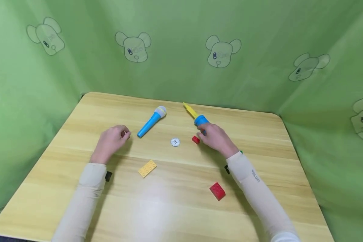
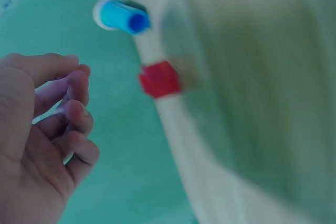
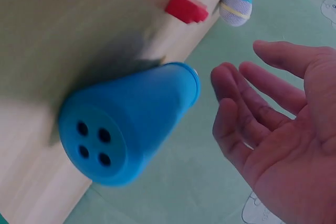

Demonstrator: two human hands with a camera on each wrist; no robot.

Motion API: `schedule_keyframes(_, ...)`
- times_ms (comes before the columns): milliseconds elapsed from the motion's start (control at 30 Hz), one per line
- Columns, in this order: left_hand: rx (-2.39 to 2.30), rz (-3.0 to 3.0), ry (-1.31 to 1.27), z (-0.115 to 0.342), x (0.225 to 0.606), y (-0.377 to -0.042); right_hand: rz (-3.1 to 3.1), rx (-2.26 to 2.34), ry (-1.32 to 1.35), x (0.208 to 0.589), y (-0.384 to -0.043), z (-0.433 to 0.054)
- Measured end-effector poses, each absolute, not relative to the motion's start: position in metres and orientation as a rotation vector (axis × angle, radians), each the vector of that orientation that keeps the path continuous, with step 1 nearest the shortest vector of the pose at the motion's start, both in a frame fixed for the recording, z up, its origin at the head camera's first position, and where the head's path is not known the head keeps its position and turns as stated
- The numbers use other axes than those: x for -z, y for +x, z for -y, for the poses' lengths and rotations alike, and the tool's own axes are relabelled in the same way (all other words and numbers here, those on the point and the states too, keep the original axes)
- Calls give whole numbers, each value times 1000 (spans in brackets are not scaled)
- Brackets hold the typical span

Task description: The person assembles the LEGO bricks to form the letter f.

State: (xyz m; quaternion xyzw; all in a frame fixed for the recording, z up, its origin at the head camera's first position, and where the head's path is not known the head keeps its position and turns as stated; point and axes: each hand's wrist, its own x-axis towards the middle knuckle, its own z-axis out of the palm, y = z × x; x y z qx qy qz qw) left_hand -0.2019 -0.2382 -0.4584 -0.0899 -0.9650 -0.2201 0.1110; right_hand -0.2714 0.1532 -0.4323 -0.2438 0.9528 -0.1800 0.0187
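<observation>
My left hand (image 1: pixel 110 141) hovers over the left of the table, fingers loosely bent and holding nothing. A red block (image 2: pixel 160 80) shows beside it in the left wrist view; the head view does not show it clearly. Right of that hand lies a toy microphone (image 1: pixel 149 124) with a blue handle. My right hand (image 1: pixel 214 136) is also without an object, fingers loosely bent. It partly covers a blue cylinder (image 3: pixel 131 121) with a yellow pointed end, which looks like a balloon pump. Contact between them cannot be made out. A small red brick (image 1: pixel 195 139) sits beside its fingertips.
A white chip (image 1: pixel 175 142) marked 10 lies mid-table. Nearer me are a yellow building brick (image 1: pixel 147 168) and a larger red brick (image 1: pixel 217 191). A bit of something green (image 1: pixel 241 152) peeks from behind my right forearm. Green curtains (image 1: pixel 175 77) surround the wooden table (image 1: pixel 175 218).
</observation>
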Motion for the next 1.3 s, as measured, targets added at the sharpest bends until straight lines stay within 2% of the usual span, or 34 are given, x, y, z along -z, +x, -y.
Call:
schedule_keyframes(233,671,2913,-168,253,462,-215,-2925,631,-690,435,-276,-149)
schedule_keyframes(467,632,3042,-114,257,467,-208,-2878,580,-666,455,-277,-143)
schedule_keyframes(1033,627,3069,-229,254,470,-208,-2891,534,-643,469,-268,-139)
schedule_keyframes(1300,579,2999,-293,237,456,-204,-2851,504,-685,463,-255,-132)
